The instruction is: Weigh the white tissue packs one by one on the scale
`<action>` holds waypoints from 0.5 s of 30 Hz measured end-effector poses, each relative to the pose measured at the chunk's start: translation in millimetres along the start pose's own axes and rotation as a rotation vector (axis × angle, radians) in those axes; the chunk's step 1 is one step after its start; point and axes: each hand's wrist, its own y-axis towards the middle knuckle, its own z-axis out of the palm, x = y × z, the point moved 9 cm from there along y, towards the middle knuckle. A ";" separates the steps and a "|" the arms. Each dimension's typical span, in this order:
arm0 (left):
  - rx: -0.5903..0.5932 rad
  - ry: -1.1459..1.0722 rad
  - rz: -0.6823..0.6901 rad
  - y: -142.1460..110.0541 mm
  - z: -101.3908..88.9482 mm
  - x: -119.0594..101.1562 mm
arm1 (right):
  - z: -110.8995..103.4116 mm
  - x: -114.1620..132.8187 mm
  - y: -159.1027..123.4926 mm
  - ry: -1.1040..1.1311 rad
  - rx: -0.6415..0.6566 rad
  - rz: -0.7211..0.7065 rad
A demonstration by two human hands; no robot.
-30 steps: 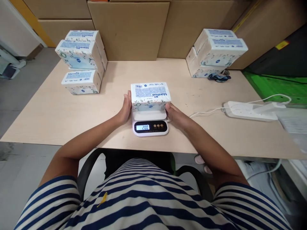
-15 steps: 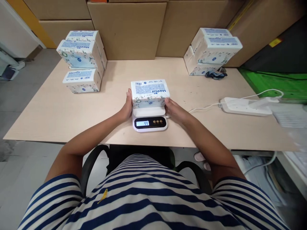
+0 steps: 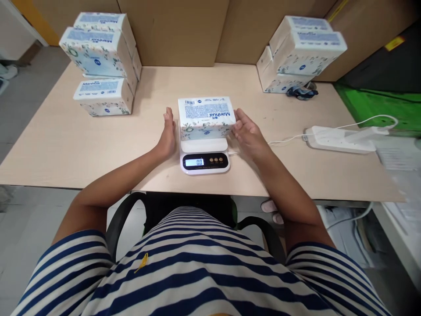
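Observation:
A white tissue pack with blue print sits just over the platform of a small white digital scale, whose display reads 0.0. My left hand is pressed flat against the pack's left end, fingers straight. At the pack's right end, my right hand holds it with curled fingers. The pack is clamped between both hands.
Several identical tissue packs are stacked at the table's back left and another stack at the back right. A white power strip with its cable lies to the right. Cardboard boxes stand behind the table.
The scale reading fell from 200 to 44 to 0.0 while both hands stayed on the pack's ends. My right hand shifted higher along the pack's side. The view tilted a little.

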 end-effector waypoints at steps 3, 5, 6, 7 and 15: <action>-0.080 0.123 0.047 3.8 -20.5 -3.2 | -15.9 6.7 -0.3 -0.073 -0.114 -0.093; -0.082 0.144 0.039 5.5 -24.9 -2.8 | -22.1 8.0 -0.8 -0.084 -0.155 -0.125; -0.079 0.145 0.031 5.7 -25.0 -2.3 | -24.9 8.7 -0.9 -0.083 -0.173 -0.144; -0.075 0.144 0.023 5.3 -24.0 -2.0 | -27.4 8.9 -0.9 -0.080 -0.188 -0.159; -0.039 0.159 0.034 -1.2 -17.2 -6.9 | -50.8 4.1 5.3 -0.119 -0.351 -0.243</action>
